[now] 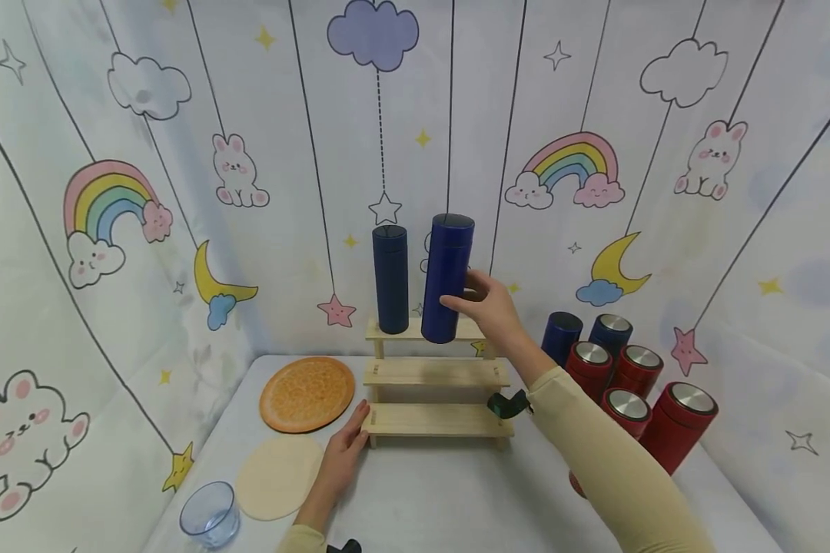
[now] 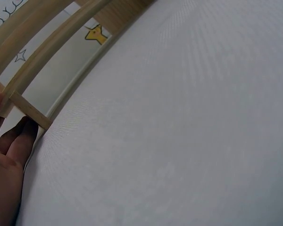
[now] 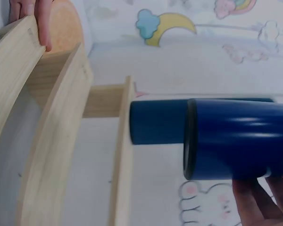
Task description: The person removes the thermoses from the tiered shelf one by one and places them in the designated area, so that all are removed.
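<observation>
My right hand (image 1: 486, 303) holds a glossy blue thermos bottle (image 1: 447, 280) upright, thumb in front and fingers behind. The bottle's base overlaps the top step of a three-step wooden rack (image 1: 436, 372) in the head view; in the right wrist view the base (image 3: 190, 139) is apart from the top board. A darker blue thermos (image 1: 390, 280) stands on the left part of that top step. My left hand (image 1: 346, 453) grips the left end of the lowest step, with fingers (image 2: 22, 146) against its short leg.
Several red thermoses (image 1: 681, 426) and two blue ones (image 1: 562, 336) stand at the right. To the left lie an orange-brown round disc (image 1: 307, 394) and a pale round disc (image 1: 280, 476), with a clear glass (image 1: 210, 514) near them. A patterned curtain (image 1: 415, 92) surrounds the white table (image 1: 443, 499).
</observation>
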`<state>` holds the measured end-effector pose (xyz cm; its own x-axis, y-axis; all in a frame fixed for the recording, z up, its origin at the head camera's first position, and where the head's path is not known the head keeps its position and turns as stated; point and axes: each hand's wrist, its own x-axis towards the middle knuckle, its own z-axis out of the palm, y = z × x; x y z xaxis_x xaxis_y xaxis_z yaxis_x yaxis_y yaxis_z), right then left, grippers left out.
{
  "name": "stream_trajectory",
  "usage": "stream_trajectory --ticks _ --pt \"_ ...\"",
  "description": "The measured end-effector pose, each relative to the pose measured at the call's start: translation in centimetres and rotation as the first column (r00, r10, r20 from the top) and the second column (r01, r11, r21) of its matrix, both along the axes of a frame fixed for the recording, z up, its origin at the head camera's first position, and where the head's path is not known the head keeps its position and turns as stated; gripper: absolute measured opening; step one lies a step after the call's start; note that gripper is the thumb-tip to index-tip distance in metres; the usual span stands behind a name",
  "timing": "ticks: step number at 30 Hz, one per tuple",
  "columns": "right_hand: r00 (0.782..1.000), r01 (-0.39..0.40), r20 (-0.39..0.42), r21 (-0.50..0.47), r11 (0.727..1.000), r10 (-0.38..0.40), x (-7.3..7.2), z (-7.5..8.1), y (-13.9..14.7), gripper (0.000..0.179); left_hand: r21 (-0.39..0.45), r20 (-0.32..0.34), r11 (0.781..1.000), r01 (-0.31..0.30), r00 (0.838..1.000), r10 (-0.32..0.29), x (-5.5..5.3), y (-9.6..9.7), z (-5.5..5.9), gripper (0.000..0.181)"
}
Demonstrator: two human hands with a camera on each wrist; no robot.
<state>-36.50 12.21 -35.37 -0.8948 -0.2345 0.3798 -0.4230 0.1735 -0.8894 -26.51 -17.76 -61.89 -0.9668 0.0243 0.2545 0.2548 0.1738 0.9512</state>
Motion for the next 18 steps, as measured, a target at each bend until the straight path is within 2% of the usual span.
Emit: stream_trajectory --ticks 9,18 --pt "0.997 -0.074 0.005 -0.001 0.997 0.074 4.2 1.6 2.2 0.068 -0.022 0.008 1.0 -0.012 1.0 0.013 0.2 -0.2 0.0 0.051" --pt "1.0 -0.011 0.005 0.092 0.996 0.011 7.3 1.7 5.4 0.075 0.0 0.01 1.0 -0.006 1.0 0.006 0.2 -0.2 0.2 0.05"
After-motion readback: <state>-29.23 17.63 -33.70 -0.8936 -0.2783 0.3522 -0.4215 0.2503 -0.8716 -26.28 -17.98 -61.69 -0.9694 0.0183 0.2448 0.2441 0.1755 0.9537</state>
